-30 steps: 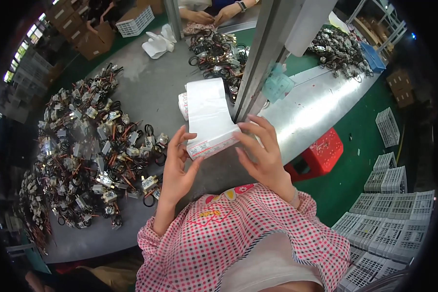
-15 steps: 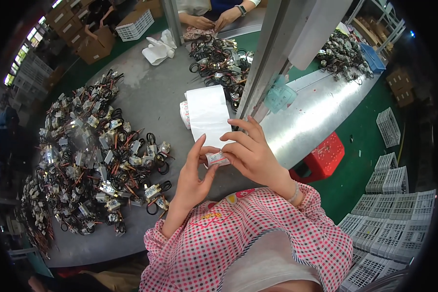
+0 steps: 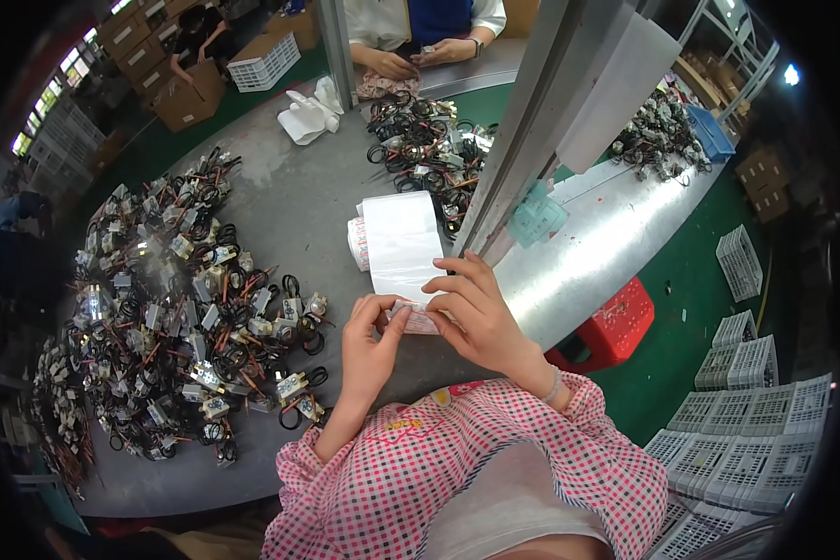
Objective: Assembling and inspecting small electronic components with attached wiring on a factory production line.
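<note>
A roll of printed labels [image 3: 357, 245] lies on the table, with its white backing strip [image 3: 403, 233] stretching toward me. At the strip's near end, a folded-over part with pinkish-red print [image 3: 417, 321] sits between my hands. My left hand [image 3: 371, 338] pinches its left side between thumb and fingers. With thumb and index finger my right hand [image 3: 471, 313] grips its right side, the other fingers raised and spread. The exact edge under my fingertips is partly hidden.
A large heap of small metal parts with black cables [image 3: 196, 317] covers the table's left. More such parts [image 3: 425, 140] lie beyond the strip, beside a metal post [image 3: 523, 131]. A co-worker's hands [image 3: 420, 61] are across the table. A red stool [image 3: 616, 322] stands at right.
My left fingers have closed in over the strip's end, and more of the printed part shows between my hands. The view has tilted slightly upward. The co-worker's hands have moved apart.
</note>
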`<state>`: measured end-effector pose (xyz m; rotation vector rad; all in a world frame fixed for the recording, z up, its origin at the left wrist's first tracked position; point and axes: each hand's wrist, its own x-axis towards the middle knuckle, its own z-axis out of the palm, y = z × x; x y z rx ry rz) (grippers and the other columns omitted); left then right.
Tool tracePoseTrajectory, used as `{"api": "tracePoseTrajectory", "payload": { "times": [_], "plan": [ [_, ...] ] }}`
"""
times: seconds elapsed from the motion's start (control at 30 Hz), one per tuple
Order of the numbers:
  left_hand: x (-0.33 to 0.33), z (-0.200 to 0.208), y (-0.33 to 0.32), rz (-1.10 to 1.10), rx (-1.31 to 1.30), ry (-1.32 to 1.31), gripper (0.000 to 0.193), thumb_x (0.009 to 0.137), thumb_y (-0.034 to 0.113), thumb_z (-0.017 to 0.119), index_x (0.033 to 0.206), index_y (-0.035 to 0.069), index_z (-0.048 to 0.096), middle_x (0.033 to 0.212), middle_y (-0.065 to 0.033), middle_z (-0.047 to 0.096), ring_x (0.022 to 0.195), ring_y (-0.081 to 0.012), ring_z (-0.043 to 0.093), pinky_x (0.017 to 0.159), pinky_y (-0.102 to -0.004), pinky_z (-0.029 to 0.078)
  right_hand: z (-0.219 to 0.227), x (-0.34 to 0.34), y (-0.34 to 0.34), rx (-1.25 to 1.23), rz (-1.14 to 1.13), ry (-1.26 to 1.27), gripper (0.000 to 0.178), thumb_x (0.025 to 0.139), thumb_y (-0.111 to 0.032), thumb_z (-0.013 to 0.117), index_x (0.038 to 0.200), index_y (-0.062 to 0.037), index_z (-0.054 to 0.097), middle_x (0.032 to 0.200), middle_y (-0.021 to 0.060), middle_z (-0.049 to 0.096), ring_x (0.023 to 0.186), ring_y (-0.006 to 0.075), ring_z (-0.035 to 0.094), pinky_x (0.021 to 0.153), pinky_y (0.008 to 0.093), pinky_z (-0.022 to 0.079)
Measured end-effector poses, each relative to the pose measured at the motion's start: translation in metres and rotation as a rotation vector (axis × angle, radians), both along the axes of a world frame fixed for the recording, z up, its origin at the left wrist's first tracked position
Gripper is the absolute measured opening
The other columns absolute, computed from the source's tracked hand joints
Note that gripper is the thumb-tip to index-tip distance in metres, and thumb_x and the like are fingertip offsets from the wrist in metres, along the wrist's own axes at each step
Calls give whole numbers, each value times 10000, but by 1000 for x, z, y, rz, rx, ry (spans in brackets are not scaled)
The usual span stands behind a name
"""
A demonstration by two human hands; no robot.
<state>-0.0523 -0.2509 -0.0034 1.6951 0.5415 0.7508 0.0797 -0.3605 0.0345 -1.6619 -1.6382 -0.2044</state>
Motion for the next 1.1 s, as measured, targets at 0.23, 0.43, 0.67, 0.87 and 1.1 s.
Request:
{"api": "tracePoseTrajectory", "payload": {
  "times": [0.23,0.43,0.67,0.87,1.1],
  "plan": [
    [7,8,-2,39,21,10,123,797,89,618,911,57,650,693,-11,502,624,-114,378,555,-243,317,1,-3,-1,-1,6,38,163,694,-15,645,818,-54,547,1007,64,561,1095,289,479,973,469,333],
    [8,2,3,55,12,12,99,781,77,628,874,52,649,693,-14,509,628,-123,381,553,-246,316,-3,-7,5,59,49,228,250,698,19,625,933,-30,557,1022,108,547,1065,326,482,909,443,383],
    [7,9,5,47,151,36,68,759,70,649,817,37,640,692,-31,526,643,-144,406,555,-253,331,-5,-6,19,-31,18,210,547,721,60,575,1242,-46,446,933,82,560,962,280,502,912,422,373],
    [6,10,10,45,136,66,72,745,79,667,787,29,637,674,-33,528,634,-147,408,550,-258,333,-5,-5,24,-30,15,164,559,719,54,567,1253,-47,434,906,68,556,960,265,502,949,443,339],
    [3,13,14,21,219,66,63,745,64,664,791,30,638,695,-45,557,638,-158,430,559,-270,350,3,-4,25,-63,9,-42,556,720,6,578,1256,-60,442,914,60,539,981,237,503,975,482,303]
  ]
}}
